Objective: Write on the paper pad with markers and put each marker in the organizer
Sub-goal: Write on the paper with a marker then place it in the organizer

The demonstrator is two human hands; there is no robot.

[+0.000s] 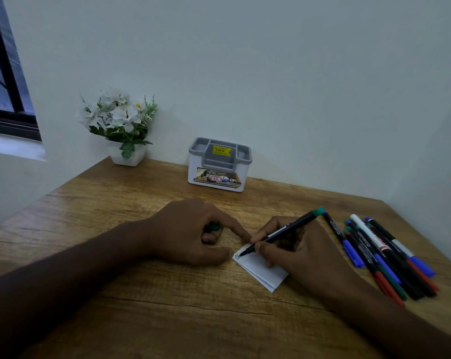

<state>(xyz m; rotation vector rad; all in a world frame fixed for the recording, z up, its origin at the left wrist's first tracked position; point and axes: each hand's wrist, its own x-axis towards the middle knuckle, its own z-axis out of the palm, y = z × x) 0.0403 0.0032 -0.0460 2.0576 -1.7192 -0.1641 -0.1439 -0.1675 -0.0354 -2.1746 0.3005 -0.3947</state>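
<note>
A small white paper pad [260,270] lies on the wooden table [141,307] in front of me. My right hand [302,252] grips a black marker with a green end [289,229], its tip touching the pad's top left corner beside a small green scribble. My left hand [193,234] rests on the table left of the pad, its forefinger and thumb at the pad's edge; its curled fingers hold a green cap [213,226]. The white organizer with a grey top [219,164] stands at the back by the wall, with no marker showing in it.
A pile of several markers [385,257] with blue, red, green and black caps lies to the right of my right hand, near the table's right edge. A white pot of white flowers [120,125] stands at the back left corner. A window is at far left.
</note>
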